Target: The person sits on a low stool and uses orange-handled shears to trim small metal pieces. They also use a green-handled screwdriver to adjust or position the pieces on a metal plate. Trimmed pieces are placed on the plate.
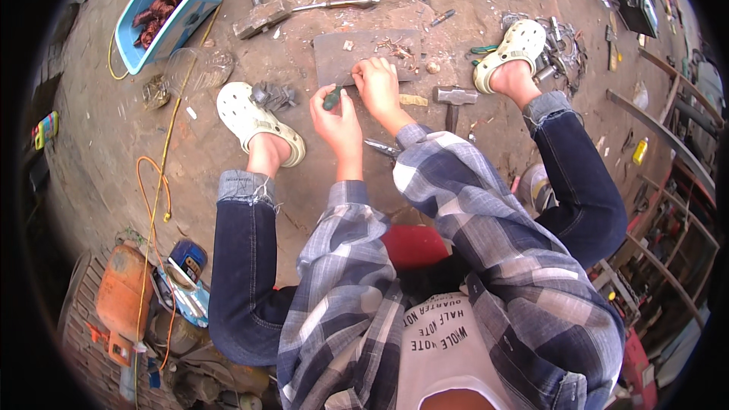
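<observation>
A dark green tool handle point(332, 99) is closed in my left hand point(338, 126); what kind of tool it is I cannot make out. To its right, my right hand point(377, 91) has its fingers pinched together at the near edge of a flat grey metal plate point(334, 52). Anything inside that pinch is too small or hidden. On the plate lies a loose tangle of copper wire point(396, 49), with a small pale scrap point(348, 45) to its left. Just nearer than my right wrist lie pliers point(382, 148), partly covered by my sleeve.
A hammer point(453, 99) lies right of my hands, a larger sledgehammer point(262, 18) beyond. At far left stands a blue tub point(137, 61) of copper pieces. Scattered metal parts point(562, 53) lie beside my right shoe point(516, 49). An orange gas cylinder point(121, 285) is at lower left.
</observation>
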Demonstrator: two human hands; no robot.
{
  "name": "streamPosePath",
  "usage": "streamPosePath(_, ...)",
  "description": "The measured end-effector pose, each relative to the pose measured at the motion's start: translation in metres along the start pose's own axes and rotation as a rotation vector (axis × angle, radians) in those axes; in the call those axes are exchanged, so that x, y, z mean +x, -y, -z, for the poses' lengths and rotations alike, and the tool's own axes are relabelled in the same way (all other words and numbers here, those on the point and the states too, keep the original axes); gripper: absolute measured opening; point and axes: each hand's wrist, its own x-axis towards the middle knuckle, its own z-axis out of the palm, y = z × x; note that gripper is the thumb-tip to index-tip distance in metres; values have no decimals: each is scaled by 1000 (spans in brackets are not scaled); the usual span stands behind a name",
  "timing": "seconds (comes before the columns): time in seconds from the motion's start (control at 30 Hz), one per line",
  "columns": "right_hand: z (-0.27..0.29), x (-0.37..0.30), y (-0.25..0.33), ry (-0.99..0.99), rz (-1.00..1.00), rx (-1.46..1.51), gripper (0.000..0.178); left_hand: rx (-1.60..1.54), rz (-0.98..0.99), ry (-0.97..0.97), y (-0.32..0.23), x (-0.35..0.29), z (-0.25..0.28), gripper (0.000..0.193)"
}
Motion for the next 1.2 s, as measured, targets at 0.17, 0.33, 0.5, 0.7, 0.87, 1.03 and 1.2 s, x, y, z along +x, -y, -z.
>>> streamPosePath(0.17,0,0,1,1,6,8,10,-26,12,18,0,0,-1,21)
streamPosePath(0.33,-1,0,0,17,-7,-10,10,108,-21,54,-6,3,-1,22)
streamPosePath(0.5,-1,1,2,44,-30,-31,10,234,-62,113,-14,11,0,21)
streamPosePath(0.7,0,2,3,51,-27,-28,11,248,-14,163,-24,21,1,20)
streamPosePath(0.87,1,2,3,44,-21,-45,10,231,-8,195,-26,24,1,20)
streamPosePath(1.03,1,2,4,34,9,-60,9,197,-20,231,-21,25,5,22)
streamPosePath(1.2,4,5,4,91,12,-36,11,215,-50,276,-19,32,8,23)
